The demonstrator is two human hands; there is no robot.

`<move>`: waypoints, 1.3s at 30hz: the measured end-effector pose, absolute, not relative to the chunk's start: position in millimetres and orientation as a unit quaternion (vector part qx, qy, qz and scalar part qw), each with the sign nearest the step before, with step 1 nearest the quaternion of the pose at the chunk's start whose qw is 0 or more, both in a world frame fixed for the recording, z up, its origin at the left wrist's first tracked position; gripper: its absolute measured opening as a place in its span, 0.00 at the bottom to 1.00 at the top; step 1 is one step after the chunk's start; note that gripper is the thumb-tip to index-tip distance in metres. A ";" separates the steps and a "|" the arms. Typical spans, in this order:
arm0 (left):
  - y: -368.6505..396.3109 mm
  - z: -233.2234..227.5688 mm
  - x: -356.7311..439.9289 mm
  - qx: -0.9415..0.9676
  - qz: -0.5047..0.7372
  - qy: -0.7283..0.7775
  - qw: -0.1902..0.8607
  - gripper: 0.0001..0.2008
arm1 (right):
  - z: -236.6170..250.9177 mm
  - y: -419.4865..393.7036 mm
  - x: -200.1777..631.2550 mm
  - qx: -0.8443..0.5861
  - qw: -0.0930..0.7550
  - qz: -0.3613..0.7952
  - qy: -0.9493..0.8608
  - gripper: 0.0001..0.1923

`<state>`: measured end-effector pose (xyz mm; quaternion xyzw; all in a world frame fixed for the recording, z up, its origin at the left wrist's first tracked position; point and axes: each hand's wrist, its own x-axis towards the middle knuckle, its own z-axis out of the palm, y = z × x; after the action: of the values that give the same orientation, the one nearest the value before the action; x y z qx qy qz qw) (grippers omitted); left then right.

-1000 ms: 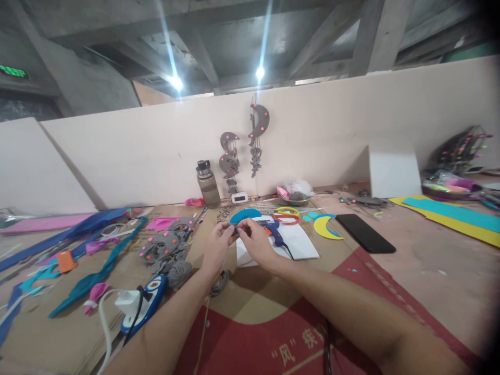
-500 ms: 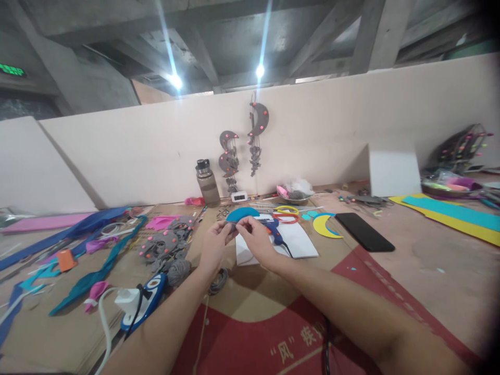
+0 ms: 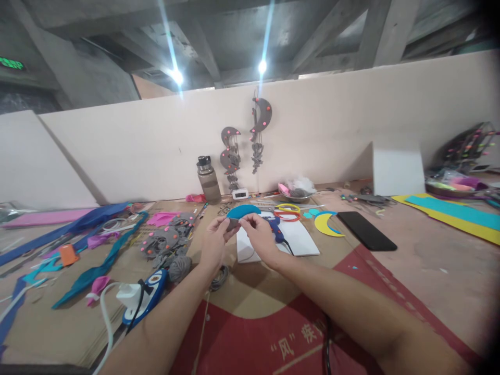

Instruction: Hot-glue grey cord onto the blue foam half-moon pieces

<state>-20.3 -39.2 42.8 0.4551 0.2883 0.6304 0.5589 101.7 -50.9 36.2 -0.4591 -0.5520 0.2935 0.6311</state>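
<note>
A small grey piece, perhaps felt, is between my hands over the table. My left hand pinches it from the left with thumb and fingers. The fingertips of my right hand are closed at its right edge. Just behind my fingers shows a blue curved shape, partly hidden. Under and beside my right hand lies white paper with a blue glue gun on it. Scissors with yellow and red handles lie behind the gun. A yellow crescent overlaps a blue one to the right.
A phone lies on the right. Left are grey dotted pieces, a grey yarn ball and a blue power strip with cords. A bottle and small clock stand near the wall, where grey moon hangings hang.
The grey piece shows more plainly between my fingers, its flat face now turned to view. My hands stay close together in nearly the same place. The view has shifted slightly.
</note>
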 end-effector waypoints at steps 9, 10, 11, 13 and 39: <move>-40.0 44.0 -19.0 0.443 0.628 0.297 0.567 0.10 | 35.6 -51.0 101.8 -0.463 0.635 0.314 -0.534 0.11; -40.0 44.0 -18.9 0.441 0.626 0.296 0.570 0.10 | 36.1 -51.3 101.8 -0.465 0.635 0.314 -0.531 0.11; -39.9 43.9 -18.7 0.439 0.626 0.296 0.573 0.10 | 36.6 -51.6 101.7 -0.466 0.636 0.314 -0.529 0.10; -39.7 43.5 -18.5 0.434 0.627 0.292 0.577 0.09 | 37.5 -52.0 101.8 -0.465 0.637 0.313 -0.529 0.10; -37.9 52.5 -24.6 0.324 0.573 0.285 0.697 0.02 | 25.6 -38.0 100.6 -0.436 0.639 0.402 -0.490 0.11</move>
<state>-24.6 -37.9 52.5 0.3238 0.2855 0.5732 0.6965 100.6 -38.0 25.6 -0.4365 -0.4897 0.4016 0.6391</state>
